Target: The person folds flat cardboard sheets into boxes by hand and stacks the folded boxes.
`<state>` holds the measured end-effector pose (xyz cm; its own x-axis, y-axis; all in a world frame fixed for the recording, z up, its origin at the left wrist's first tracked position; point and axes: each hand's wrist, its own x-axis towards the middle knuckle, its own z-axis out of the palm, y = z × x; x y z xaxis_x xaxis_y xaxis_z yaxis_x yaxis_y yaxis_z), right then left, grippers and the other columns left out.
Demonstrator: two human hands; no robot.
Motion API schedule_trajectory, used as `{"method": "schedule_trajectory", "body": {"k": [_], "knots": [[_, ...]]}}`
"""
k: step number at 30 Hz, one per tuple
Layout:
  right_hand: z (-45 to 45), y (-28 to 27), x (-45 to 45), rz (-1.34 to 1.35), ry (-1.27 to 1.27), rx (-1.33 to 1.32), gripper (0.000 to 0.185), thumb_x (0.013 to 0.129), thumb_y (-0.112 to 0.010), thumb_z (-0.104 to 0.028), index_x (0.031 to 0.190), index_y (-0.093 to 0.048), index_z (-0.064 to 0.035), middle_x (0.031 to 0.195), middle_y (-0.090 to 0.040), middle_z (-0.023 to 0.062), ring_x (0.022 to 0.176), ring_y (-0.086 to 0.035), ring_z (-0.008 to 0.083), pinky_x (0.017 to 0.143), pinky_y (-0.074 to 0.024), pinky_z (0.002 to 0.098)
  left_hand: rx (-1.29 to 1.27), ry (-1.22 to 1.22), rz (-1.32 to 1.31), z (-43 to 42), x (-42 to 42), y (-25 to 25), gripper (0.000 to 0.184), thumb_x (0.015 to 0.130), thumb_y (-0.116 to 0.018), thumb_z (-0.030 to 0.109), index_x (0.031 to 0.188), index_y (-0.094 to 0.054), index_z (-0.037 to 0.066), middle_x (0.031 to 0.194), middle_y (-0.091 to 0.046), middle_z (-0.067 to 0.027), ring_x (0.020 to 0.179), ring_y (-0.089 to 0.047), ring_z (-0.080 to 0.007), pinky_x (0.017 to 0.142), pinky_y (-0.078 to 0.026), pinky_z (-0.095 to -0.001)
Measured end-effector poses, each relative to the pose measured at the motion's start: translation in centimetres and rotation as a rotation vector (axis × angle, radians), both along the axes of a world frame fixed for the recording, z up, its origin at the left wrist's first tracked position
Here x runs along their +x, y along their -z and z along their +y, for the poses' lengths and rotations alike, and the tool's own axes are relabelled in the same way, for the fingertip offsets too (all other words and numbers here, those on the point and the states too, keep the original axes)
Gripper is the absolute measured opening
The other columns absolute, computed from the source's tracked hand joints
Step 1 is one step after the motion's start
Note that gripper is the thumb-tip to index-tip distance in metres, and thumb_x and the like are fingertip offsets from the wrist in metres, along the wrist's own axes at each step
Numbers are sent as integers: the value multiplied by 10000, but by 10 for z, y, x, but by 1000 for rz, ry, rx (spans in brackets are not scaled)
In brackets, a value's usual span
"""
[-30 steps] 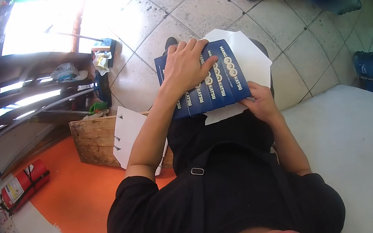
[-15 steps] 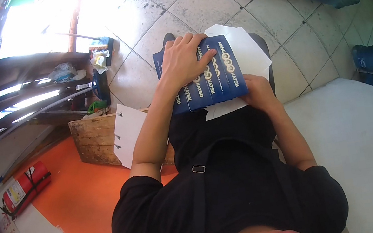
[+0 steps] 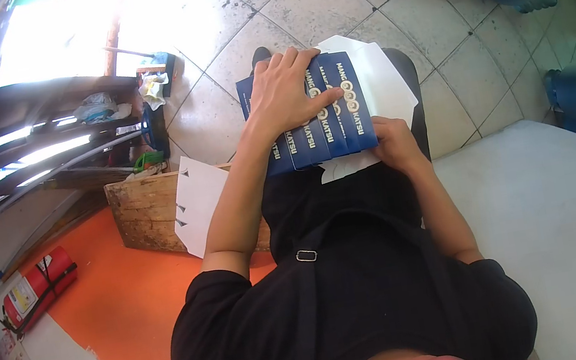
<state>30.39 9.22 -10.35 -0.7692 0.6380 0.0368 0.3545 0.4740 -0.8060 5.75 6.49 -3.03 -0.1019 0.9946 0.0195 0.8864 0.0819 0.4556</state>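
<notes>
A fanned, overlapping stack of blue printed cardboard pieces [image 3: 354, 105] lies over my lap. From above, my left hand [image 3: 289, 93] holds the stack, its fingers bent over the far edge and its thumb stretched across the print. At the near right corner is my right hand [image 3: 395, 142], closed on the cardboard, with its fingertips partly hidden under the stack. White cardboard [image 3: 389, 81] sticks out beneath the blue pieces on the right and at the near edge.
Left of my lap, a white cut sheet [image 3: 197, 202] rests on a wooden board [image 3: 146, 210]. A red fire extinguisher [image 3: 37, 287] lies at far left, near an orange surface [image 3: 105, 307]. A pale surface [image 3: 549, 214] is at right. Blue bottles [image 3: 572, 97] stand beyond it.
The blue pieces have shifted slightly left at their right edge. My left thumb reaches further right over them, and my right hand's fingers have moved further behind the near right corner.
</notes>
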Motion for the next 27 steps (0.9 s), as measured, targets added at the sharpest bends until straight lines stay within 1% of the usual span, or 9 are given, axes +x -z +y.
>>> {"method": "schedule_trajectory", "body": {"k": [5,8,10,11,13,15,17,22,27], "knots": [[9,-12,0,-52,-73,-99,294,704,-655,43,947,-723,-109,805,-653,131,689,-629,342,634,-517,394,22,-9,-9,-1,-1,0,712,752,-706,582,1261,-606,95,1073,-629,-118,1006,-601,-287,942,-388,-412],[20,-30,2,-73,-152,-175,236,743,-651,38,946,-715,-61,845,-686,144,727,-678,303,666,-536,366,28,3,21,-1,-2,3,714,755,-699,590,1258,-607,92,1067,-633,-119,1011,-603,-282,935,-390,-409],[39,-44,8,-215,-336,-523,294,821,-658,9,1112,-669,-27,920,-717,139,837,-713,218,738,-545,322,16,22,15,-1,-1,3,718,759,-688,604,1252,-610,88,1061,-638,-119,1010,-605,-276,926,-392,-406],[49,-47,6,-212,-338,-516,294,821,-658,9,1112,-669,-27,920,-717,139,837,-713,218,738,-545,322,23,20,19,0,-2,3,718,759,-688,604,1252,-610,88,1061,-638,-119,1010,-605,-276,926,-392,-406],[73,-46,-3,-219,-137,-412,474,829,-652,6,1291,-562,-56,1021,-702,121,846,-698,194,754,-550,324,0,31,20,1,-2,3,723,764,-678,613,1247,-612,80,1060,-640,-119,1006,-604,-272,920,-394,-406],[82,-19,-29,28,43,-307,613,830,-641,-21,1401,-439,-116,1132,-671,148,882,-697,195,760,-541,327,-8,38,16,1,-2,3,719,762,-679,614,1248,-614,88,1058,-639,-116,1012,-599,-271,923,-392,-406],[90,13,-54,67,12,-305,578,841,-642,-39,1377,-440,-114,1142,-661,156,885,-694,225,768,-535,341,-11,51,16,3,-2,6,714,761,-680,614,1248,-616,96,1056,-639,-113,1018,-595,-270,926,-390,-407],[90,5,-85,59,-80,-169,379,868,-622,-73,1206,-450,-93,1075,-651,178,950,-657,356,827,-502,384,-3,51,-35,1,-6,5,715,751,-677,625,1257,-626,122,1051,-635,-105,1040,-579,-266,919,-382,-400],[89,12,-83,103,-60,-200,332,911,-595,-155,1208,-465,-81,1070,-650,179,913,-666,326,805,-505,381,-50,53,-58,2,-6,4,748,743,-671,646,1269,-628,115,1065,-635,-115,1046,-582,-258,916,-386,-395]]}}
